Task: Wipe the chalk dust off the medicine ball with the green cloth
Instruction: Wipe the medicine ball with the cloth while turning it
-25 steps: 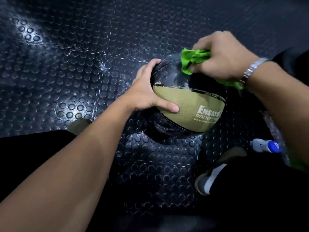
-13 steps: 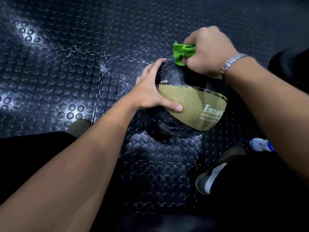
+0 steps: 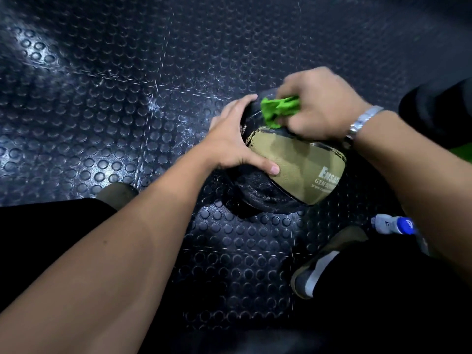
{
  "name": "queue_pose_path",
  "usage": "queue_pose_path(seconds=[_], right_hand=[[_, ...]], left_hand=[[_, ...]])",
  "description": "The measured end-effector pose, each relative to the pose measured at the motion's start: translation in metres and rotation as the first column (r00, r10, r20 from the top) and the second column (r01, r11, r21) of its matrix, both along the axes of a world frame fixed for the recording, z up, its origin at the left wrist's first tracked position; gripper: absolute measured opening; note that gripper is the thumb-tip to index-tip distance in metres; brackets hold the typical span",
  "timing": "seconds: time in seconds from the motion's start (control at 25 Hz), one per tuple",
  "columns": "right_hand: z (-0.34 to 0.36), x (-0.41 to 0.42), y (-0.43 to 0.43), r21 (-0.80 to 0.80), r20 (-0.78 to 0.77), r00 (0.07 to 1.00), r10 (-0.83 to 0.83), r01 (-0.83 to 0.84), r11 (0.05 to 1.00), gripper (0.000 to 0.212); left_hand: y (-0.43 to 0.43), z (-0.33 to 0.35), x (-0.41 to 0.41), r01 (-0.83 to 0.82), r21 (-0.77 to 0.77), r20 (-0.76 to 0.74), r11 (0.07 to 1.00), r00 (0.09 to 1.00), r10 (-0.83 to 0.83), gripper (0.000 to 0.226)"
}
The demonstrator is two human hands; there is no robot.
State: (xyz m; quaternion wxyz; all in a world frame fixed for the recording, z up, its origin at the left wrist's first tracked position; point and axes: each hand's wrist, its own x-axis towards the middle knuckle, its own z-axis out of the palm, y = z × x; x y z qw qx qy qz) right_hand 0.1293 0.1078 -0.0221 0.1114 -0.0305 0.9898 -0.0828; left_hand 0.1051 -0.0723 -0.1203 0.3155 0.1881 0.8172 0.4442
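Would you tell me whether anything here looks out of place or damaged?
Yes: the tan panel on the ball has a ragged, flaking black edge near the left hand, white dust streaks the floor beyond it, and a bottle seems to lie on its side by the shoe.

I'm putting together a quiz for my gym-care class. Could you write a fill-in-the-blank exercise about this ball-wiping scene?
1. The right hand grips a bunched ____ cloth against the ball.
2. The left hand holds the ball's side, its ____ touching the tan panel.
3. A metal band circles the ____ wrist.
4. A white and ____ bottle lies on the floor.

Missing words: green; thumb; right; blue.
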Motion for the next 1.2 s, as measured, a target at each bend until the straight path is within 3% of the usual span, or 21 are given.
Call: queue_pose_path(seconds=[0.12,0.24,0.28,0.4,0.48,0.6,0.76,0.84,0.96,1.04,1.12,1.2], right_hand=[[-0.002,-0.008,0.008,0.076,-0.1,0.984,-0.149,0.157,0.985,0.006],[-0.008,-0.004,-0.016,0.113,-0.074,0.995,0.074,-0.066,0.991,0.023],[-0.004,-0.003,-0.017,0.109,-0.041,0.994,0.098,-0.093,0.99,0.027],[0.001,-0.019,-0.013,0.171,-0.057,0.997,-0.049,0.058,0.984,0.025],[-0.009,-0.025,-0.032,0.212,-0.093,0.994,0.061,-0.04,0.976,0.028],[-0.01,-0.011,-0.049,0.193,0.013,0.978,0.207,-0.206,0.959,0.038],[0.01,-0.02,-0.019,0.112,0.018,0.994,-0.107,0.104,0.988,0.034],[-0.002,-0.023,-0.036,0.143,-0.061,0.998,0.005,0.004,0.99,0.031],[-0.008,-0.013,-0.049,0.125,-0.008,0.975,0.221,-0.218,0.968,0.044],[0.004,-0.017,-0.031,0.104,-0.002,0.991,0.134,-0.133,0.986,0.043],[0.005,-0.019,-0.027,0.145,-0.091,0.995,0.04,-0.026,0.989,0.036],[-0.006,-0.007,-0.046,0.132,-0.134,0.98,0.15,-0.132,0.982,0.028]], left_hand=[[0.005,0.004,-0.001,0.013,-0.01,-0.012,1.0,1.0,-0.013,0.153],[0.002,0.003,-0.001,0.01,-0.029,0.002,1.0,1.0,-0.01,0.158],[-0.001,0.002,-0.001,0.012,-0.025,-0.004,1.0,1.0,-0.012,0.158],[-0.005,-0.002,-0.002,0.02,-0.02,-0.016,1.0,1.0,-0.02,0.159],[-0.003,-0.007,-0.003,0.018,-0.035,0.01,0.999,1.0,-0.018,0.166],[-0.007,-0.02,-0.005,-0.004,0.06,0.047,0.998,0.999,0.001,0.158],[-0.015,-0.021,-0.007,0.016,0.026,0.018,1.0,1.0,-0.017,0.159],[-0.017,-0.022,-0.01,0.007,0.02,0.039,1.0,0.999,-0.008,0.162],[-0.025,-0.029,-0.012,-0.01,0.088,0.088,0.996,0.996,0.002,0.153],[-0.032,-0.031,-0.012,-0.013,0.122,0.095,0.992,0.996,0.002,0.147],[-0.036,-0.035,-0.013,-0.018,0.133,0.108,0.991,0.994,0.003,0.151],[-0.039,-0.039,-0.015,-0.026,0.132,0.122,0.991,0.993,0.01,0.159]])
